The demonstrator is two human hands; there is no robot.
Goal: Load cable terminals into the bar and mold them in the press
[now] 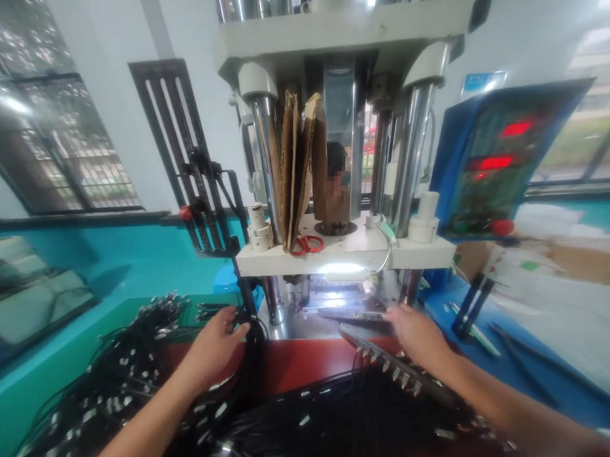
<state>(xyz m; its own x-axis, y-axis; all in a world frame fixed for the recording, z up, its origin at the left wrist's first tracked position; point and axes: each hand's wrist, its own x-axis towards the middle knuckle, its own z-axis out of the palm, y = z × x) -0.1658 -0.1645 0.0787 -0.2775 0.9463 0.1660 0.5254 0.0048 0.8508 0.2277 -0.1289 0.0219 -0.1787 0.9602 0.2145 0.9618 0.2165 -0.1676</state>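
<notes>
My right hand (415, 330) is closed on the near end of a long, narrow dark metal bar (359, 318), which reaches left in front of the press's lit lower opening. Below it lies a second dark bar (390, 366) with a row of small metal connectors along its edge. My left hand (220, 339) is beside a hanging loop of black cables (251, 350). Its thumb and fingers are bent but apart, and nothing shows plainly between them. More black cables (298, 418) with shiny ends spread across the red surface (295, 361) between my arms.
The white press (268, 262) stands ahead, with cardboard sheets (297, 168) and red-handled scissors (308, 244) on its plate. A green bin (8, 405) at left holds piled cable ends (130, 356). A blue control box (507, 155) stands right, above a blue table (481, 328).
</notes>
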